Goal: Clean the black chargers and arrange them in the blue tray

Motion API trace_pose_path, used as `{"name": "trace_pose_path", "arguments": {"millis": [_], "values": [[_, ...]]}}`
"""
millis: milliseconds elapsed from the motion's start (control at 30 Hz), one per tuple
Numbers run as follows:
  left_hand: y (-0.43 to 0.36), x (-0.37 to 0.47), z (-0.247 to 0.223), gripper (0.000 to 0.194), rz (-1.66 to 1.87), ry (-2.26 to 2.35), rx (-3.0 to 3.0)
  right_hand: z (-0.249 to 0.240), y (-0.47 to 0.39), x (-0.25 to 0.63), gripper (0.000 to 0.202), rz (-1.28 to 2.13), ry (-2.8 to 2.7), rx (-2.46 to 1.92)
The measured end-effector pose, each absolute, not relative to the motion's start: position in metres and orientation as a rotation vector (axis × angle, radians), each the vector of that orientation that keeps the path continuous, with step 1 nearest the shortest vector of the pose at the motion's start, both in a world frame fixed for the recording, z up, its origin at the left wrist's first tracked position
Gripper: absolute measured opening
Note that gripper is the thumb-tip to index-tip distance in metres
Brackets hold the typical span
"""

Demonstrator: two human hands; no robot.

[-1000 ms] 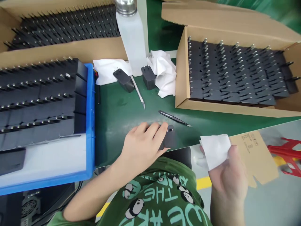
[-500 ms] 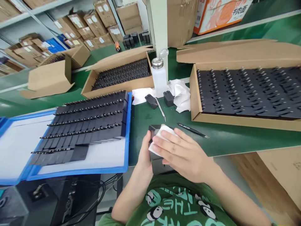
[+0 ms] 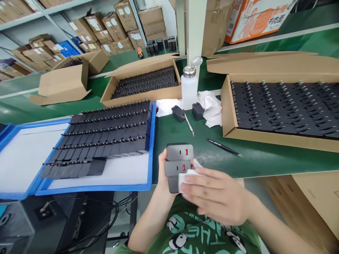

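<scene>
Wiping hand: the right hand (image 3: 219,197), right of the frame's lower middle, has its fingers long and close together over a folded white cloth or tissue (image 3: 186,176), pressing it on; they blur a little.
Holding hand: the left hand (image 3: 163,187) wraps the stack from the left of the frame, thumb along the edge, fingers full of blocks; most of them are hidden from where I stand.
Block stack: at least three dark grey, rounded plastic charger blocks (image 3: 177,168) sit edge to edge in that grip, lower middle of the frame, by the near edge of the green desk (image 3: 174,132).
Ports: a dark slot and a red one show on each of the upper two; the cloth hides part of the lowest.
Cloth's shift: half a second ago it lay across the upper part of the stack; now it is down at the lower right, baring two port ends.
Wipe's progress: I'd judge the upper ends have had a pass and the lowest is getting its turn; how clean they are, I cannot tell.
Desk middle: slim black tweezers (image 3: 224,147), a silver pen-shaped knife (image 3: 189,124) and a white plastic bottle with a metal top (image 3: 189,88) lie or stand untouched.
Frame sides: pronged blocks fill a blue-rimmed tray (image 3: 151,155) at left and a brown cardboard box (image 3: 278,138) at right.
</scene>
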State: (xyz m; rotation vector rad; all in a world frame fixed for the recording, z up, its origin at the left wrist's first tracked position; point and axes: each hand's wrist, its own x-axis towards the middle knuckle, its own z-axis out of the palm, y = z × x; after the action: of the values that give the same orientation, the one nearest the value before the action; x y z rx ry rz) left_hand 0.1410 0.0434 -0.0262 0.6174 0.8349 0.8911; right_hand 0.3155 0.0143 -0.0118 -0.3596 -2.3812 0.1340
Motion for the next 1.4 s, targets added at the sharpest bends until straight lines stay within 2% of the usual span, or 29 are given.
{"name": "trace_pose_path", "arguments": {"millis": [100, 300, 367, 467, 533, 733, 867, 967, 1067, 1100, 1167, 1200, 1333, 1400], "values": [[0.045, 0.142, -0.027, 0.063, 0.908, 0.759, 0.395, -0.024, 0.024, 0.352, 0.033, 0.234, -2.317, -0.465], [0.042, 0.143, -0.021, 0.064, 0.876, 0.678, 0.196, -0.03, 0.037, 0.375, 0.024, 0.327, -2.237, -1.154], [0.042, 0.145, -0.019, 0.064, 0.865, 0.667, 0.171, -0.025, 0.033, 0.37, 0.046, 0.424, -2.222, -1.239], [0.04, 0.151, -0.016, 0.065, 0.871, 0.672, 0.147, -0.02, 0.02, 0.353, 0.085, 0.52, -2.105, -1.125], [0.038, 0.157, -0.015, 0.064, 0.907, 0.699, 0.139, -0.023, 0.009, 0.337, 0.094, 0.528, -2.031, -1.061], [0.03, 0.192, -0.001, 0.051, 1.033, 0.837, 0.135, -0.043, -0.019, 0.296, 0.077, 0.242, -1.656, -1.128], [0.042, 0.238, 0.024, 0.053, 1.019, 0.861, 0.163, -0.041, -0.025, 0.316, 0.047, 0.052, -1.305, -1.06], [0.059, 0.284, 0.042, 0.054, 1.109, 0.913, 0.131, -0.012, -0.027, 0.385, 0.041, -0.043, -1.238, -1.052], [0.069, 0.324, 0.055, 0.047, 1.051, 0.896, 0.108, 0.035, -0.036, 0.494, 0.029, -0.106, -1.237, -1.564], [0.07, 0.334, 0.057, 0.044, 1.017, 0.901, 0.123, 0.049, -0.036, 0.533, 0.031, -0.092, -1.214, -1.668], [0.071, 0.351, 0.06, 0.034, 0.964, 0.964, 0.178, 0.071, -0.029, 0.604, 0.048, -0.039, -1.211, -1.865], [0.07, 0.359, 0.062, 0.031, 0.935, 0.996, 0.217, 0.078, -0.02, 0.633, 0.048, 0.01, -1.248, -1.965], [0.071, 0.383, 0.066, 0.033, 0.766, 1.067, 0.371, 0.079, 0.028, 0.69, 0.024, 0.248, -1.503, -2.289], [0.073, 0.393, 0.066, 0.037, 0.702, 1.081, 0.41, 0.069, 0.053, 0.692, 0.025, 0.34, -1.589, -2.394]]}}
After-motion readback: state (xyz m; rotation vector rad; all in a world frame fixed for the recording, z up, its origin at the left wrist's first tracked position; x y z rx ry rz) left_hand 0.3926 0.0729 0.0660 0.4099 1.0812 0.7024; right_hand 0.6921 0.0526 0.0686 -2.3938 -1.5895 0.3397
